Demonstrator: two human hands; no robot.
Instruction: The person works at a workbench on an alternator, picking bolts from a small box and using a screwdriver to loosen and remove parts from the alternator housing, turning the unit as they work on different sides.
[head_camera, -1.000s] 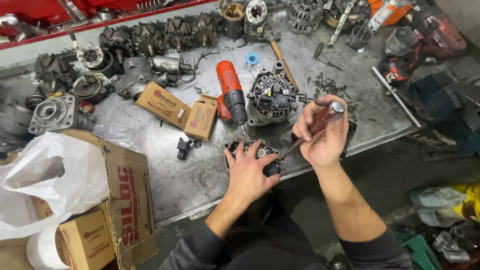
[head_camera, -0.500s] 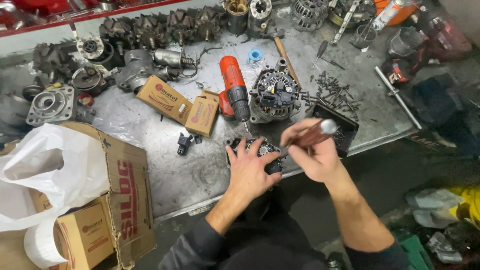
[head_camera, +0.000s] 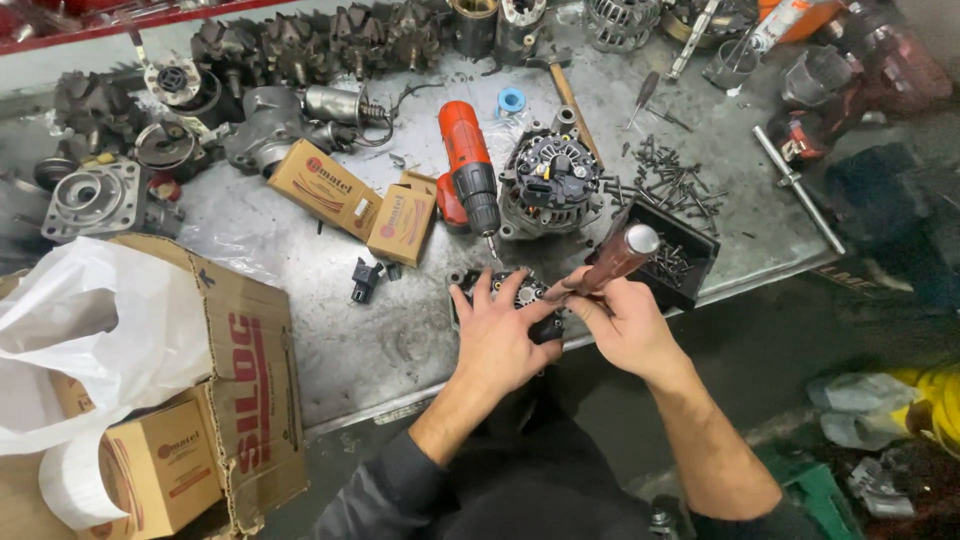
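Note:
My left hand (head_camera: 500, 335) presses down on a small black alternator part (head_camera: 525, 293) at the front edge of the metal workbench (head_camera: 400, 340), fingers spread over it. My right hand (head_camera: 620, 320) grips a screwdriver with a brown handle (head_camera: 612, 262), its tip pointing down-left into that part. Just behind the part stand a red cordless drill (head_camera: 466, 175) and a dismantled alternator (head_camera: 552, 182).
Two small orange-brown boxes (head_camera: 360, 200) lie left of the drill. A black tray of screws (head_camera: 675, 262) sits by my right hand, loose screws (head_camera: 670, 180) behind it. A large open carton (head_camera: 240, 370) with a white plastic bag (head_camera: 90, 340) stands at left. Alternator parts line the back.
My right hand with the screwdriver has dropped lower and closer to the left hand, the handle tilting flatter toward the part. The left hand stays on the part.

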